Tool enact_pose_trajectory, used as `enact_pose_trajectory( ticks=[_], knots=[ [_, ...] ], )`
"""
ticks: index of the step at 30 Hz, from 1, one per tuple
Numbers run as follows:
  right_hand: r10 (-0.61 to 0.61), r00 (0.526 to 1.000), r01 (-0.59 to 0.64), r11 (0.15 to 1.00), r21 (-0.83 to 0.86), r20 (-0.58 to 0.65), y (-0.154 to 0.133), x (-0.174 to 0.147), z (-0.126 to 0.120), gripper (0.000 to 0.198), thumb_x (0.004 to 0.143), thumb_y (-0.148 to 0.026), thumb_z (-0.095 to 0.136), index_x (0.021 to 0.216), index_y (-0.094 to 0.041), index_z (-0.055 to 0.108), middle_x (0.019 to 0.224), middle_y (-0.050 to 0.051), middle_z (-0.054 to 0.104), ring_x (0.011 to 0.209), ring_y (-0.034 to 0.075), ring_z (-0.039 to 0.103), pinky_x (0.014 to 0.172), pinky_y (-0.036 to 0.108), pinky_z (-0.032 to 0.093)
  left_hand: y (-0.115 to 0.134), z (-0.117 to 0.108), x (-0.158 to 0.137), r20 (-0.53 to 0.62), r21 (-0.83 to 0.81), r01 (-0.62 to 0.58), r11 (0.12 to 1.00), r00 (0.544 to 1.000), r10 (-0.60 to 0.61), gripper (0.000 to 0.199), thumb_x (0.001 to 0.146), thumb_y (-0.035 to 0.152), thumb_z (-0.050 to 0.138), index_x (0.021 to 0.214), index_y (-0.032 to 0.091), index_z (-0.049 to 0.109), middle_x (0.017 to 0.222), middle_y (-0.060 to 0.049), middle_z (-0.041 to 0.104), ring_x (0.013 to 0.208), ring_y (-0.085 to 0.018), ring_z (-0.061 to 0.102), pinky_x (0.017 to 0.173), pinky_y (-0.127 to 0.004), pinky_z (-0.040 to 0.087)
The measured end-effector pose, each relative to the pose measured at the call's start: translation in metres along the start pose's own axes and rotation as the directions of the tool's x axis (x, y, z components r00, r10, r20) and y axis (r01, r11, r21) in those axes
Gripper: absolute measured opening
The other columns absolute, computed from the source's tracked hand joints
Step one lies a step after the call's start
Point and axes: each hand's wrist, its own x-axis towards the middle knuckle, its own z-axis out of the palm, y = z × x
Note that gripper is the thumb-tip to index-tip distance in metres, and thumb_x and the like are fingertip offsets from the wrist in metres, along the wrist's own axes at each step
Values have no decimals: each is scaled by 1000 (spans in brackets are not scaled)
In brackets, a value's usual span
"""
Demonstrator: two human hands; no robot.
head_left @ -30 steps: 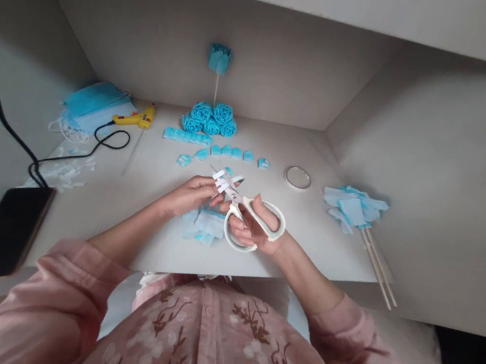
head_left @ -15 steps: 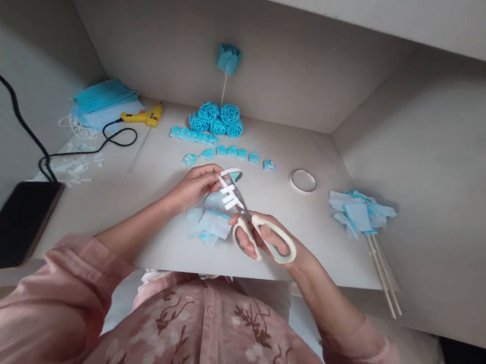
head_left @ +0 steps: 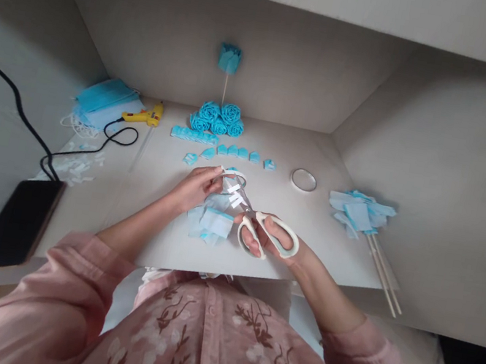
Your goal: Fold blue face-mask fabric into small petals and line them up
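Note:
My left hand (head_left: 194,189) is closed on a thin white ring that looks like a roll of tape (head_left: 240,175). My right hand (head_left: 280,232) has its fingers through the cream handles of a pair of scissors (head_left: 294,248). The blades point away to the left, close beside the ring. Several short white strips (head_left: 235,196) cling to the blades. Below the hands lies a small heap of pale blue fabric pieces (head_left: 216,223). Behind the ring, small folded blue pieces (head_left: 233,152) stand in a row, partly hidden near my fingers.
Blue fabric roses (head_left: 221,117) sit at the back below one on a stick (head_left: 229,59). At left are face masks (head_left: 108,98), a yellow glue gun (head_left: 143,115), white scraps (head_left: 75,165) and a phone (head_left: 16,224). Another ring (head_left: 302,189) and sticks with fabric (head_left: 381,266) lie right.
The scissors and the ring have shifted slightly to the right. The strips on the blades moved along with the scissors. Both hands keep their hold.

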Motion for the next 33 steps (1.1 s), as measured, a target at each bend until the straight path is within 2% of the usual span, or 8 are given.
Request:
enact_pose_trajectory(
  ticks=[3, 9, 18, 22, 28, 33],
  knots=[
    [-3, 1000, 2, 1000, 7, 10, 1, 2, 0, 61, 90, -64, 48, 117, -11, 60, 69, -1, 50, 54, 10, 47, 48, 23, 37, -2, 0, -1, 0, -14, -2, 1000, 1000, 2, 34, 83, 42, 66, 64, 15, 60, 52, 4, 40, 59, -11, 48, 70, -24, 44],
    [2, 1000, -2, 997, 81, -8, 4, 7, 1, 65, 86, -69, 50, 116, -12, 60, 68, -2, 51, 52, 10, 47, 47, 23, 36, -3, 4, -4, 36, -12, -3, 1000, 999, 4, 40, 82, 44, 67, 59, 16, 52, 53, 4, 40, 60, -11, 45, 67, -24, 42],
    [16, 1000, -14, 983, 183, -6, 4, 15, 7, 62, 83, -69, 55, 108, -14, 62, 67, -2, 53, 49, 9, 47, 47, 23, 35, -11, 4, -2, 12, 28, -78, 997, 997, 77, 46, 79, 48, 69, 55, 17, 48, 58, 2, 41, 64, -12, 43, 67, -26, 38],
    [-3, 1000, 3, 977, 214, 3, 6, 18, 7, 61, 84, -69, 54, 110, -14, 62, 68, -2, 54, 50, 9, 48, 48, 24, 36, -15, 3, -2, 27, 15, -88, 996, 996, 88, 44, 80, 48, 69, 56, 17, 50, 60, 1, 43, 67, -13, 44, 69, -27, 39],
    [-4, 998, 19, 960, 280, -55, 6, 23, 15, 59, 83, -68, 57, 107, -14, 63, 66, -2, 51, 51, 9, 43, 45, 23, 34, -16, 5, -4, 46, -11, -88, 996, 995, 88, 40, 79, 47, 70, 61, 16, 54, 62, 1, 43, 68, -13, 44, 70, -26, 39],
    [47, 995, -8, 921, 389, -91, 5, 25, 19, 58, 79, -68, 61, 100, -14, 65, 65, -3, 46, 50, 7, 39, 40, 19, 32, -12, 7, -6, 61, 23, -86, 996, 995, 84, 38, 80, 48, 69, 63, 16, 56, 61, 1, 44, 68, -13, 45, 72, -27, 39]
  ],
)
